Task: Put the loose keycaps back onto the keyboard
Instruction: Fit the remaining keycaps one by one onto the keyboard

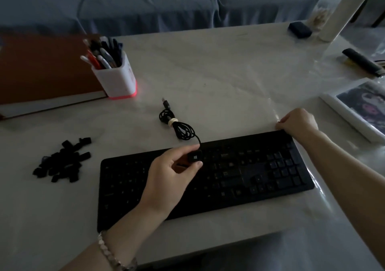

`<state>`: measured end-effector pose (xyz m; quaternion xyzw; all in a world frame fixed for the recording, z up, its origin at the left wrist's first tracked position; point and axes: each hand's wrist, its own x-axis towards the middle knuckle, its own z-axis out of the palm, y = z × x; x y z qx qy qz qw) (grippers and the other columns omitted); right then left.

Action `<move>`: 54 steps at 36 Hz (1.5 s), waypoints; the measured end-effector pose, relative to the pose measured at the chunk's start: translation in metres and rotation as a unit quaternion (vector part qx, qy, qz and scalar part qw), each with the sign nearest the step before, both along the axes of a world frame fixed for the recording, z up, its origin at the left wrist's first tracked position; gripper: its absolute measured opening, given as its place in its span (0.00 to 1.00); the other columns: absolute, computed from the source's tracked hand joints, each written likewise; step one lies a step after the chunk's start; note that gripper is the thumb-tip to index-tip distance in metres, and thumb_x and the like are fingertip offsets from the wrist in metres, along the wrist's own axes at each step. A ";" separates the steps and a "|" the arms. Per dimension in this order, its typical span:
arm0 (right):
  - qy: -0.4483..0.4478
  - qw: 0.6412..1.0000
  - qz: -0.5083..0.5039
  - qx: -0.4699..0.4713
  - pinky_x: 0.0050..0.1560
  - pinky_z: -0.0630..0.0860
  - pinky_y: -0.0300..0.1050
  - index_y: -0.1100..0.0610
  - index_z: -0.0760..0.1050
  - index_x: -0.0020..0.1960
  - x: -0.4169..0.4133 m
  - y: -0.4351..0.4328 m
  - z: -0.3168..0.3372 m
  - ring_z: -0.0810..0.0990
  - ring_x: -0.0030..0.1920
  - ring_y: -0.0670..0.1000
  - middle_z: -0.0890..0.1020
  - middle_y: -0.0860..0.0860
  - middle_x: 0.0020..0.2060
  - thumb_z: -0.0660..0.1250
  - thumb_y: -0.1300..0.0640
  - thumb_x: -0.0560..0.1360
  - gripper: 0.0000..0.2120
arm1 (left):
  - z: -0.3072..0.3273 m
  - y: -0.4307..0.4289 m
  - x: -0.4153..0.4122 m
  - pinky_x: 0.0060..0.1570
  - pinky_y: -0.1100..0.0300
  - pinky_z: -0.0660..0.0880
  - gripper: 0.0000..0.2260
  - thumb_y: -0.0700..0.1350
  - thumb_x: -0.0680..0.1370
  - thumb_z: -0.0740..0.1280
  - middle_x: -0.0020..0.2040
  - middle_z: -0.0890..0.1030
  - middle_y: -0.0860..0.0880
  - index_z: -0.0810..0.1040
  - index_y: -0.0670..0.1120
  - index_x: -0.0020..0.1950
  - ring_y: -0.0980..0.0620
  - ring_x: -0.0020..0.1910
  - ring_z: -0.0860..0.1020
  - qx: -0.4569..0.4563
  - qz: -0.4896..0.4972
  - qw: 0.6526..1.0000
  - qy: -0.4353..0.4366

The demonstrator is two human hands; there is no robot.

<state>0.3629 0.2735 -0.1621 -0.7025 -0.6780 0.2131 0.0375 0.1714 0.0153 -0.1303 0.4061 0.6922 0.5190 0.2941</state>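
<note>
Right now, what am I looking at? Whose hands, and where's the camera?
No machine here: a person works with bare hands, filmed by one camera on their head, looking down. On the pale marble-look table lies a flat black keyboard with keys missing; a heap of loose black keycaps sits to its left. The left hand pinches one small black keycap above the keyboard. The right hand is curled at the keyboard's far right corner; whether it grips is unclear. Behind are a coiled black cable and a white pen pot.
</note>
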 end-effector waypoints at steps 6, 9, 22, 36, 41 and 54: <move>-0.024 0.999 0.009 -0.019 0.49 0.74 0.46 0.62 0.81 0.48 -0.010 0.008 0.003 0.78 0.51 0.61 0.81 0.61 0.49 0.75 0.60 0.68 0.10 | 0.004 -0.003 -0.001 0.42 0.67 0.77 0.14 0.33 0.72 0.70 0.42 0.84 0.52 0.82 0.52 0.46 0.54 0.40 0.82 0.033 0.001 0.996 -0.083; -0.015 1.000 0.010 -0.014 0.50 0.75 0.48 0.60 0.81 0.45 -0.014 0.005 0.004 0.78 0.50 0.61 0.81 0.61 0.49 0.74 0.62 0.69 0.06 | 0.005 -0.006 -0.001 0.43 0.65 0.78 0.11 0.32 0.71 0.70 0.43 0.85 0.52 0.83 0.48 0.45 0.53 0.41 0.83 0.059 0.004 0.992 -0.112; -0.093 0.992 0.078 0.044 0.53 0.72 0.52 0.64 0.77 0.58 -0.030 -0.011 0.004 0.75 0.54 0.66 0.76 0.65 0.55 0.57 0.68 0.75 0.15 | -0.009 -0.018 -0.012 0.50 0.67 0.77 0.06 0.40 0.71 0.71 0.50 0.83 0.50 0.79 0.46 0.46 0.59 0.50 0.81 0.210 -0.003 0.966 0.151; -0.096 0.989 0.110 0.013 0.47 0.68 0.45 0.55 0.81 0.47 -0.007 0.010 0.001 0.76 0.54 0.61 0.77 0.58 0.54 0.69 0.61 0.73 0.05 | -0.019 -0.002 -0.007 0.41 0.72 0.74 0.13 0.39 0.69 0.74 0.44 0.82 0.58 0.79 0.56 0.44 0.57 0.39 0.80 0.069 0.029 0.994 0.080; -0.125 0.978 0.165 -0.002 0.54 0.67 0.47 0.52 0.79 0.53 0.000 0.019 -0.006 0.69 0.60 0.59 0.73 0.56 0.57 0.66 0.57 0.75 0.07 | -0.023 0.001 -0.012 0.48 0.70 0.74 0.18 0.36 0.72 0.71 0.46 0.80 0.60 0.79 0.61 0.49 0.58 0.45 0.80 0.018 0.011 0.997 0.076; 0.275 0.936 0.210 0.067 0.39 0.72 0.31 0.53 0.70 0.53 -0.064 -0.078 0.040 0.78 0.38 0.42 0.82 0.47 0.39 0.61 0.60 0.79 0.04 | -0.034 -0.051 -0.070 0.43 0.70 0.72 0.18 0.31 0.78 0.60 0.39 0.77 0.53 0.73 0.56 0.46 0.59 0.39 0.77 -0.028 0.083 0.990 0.113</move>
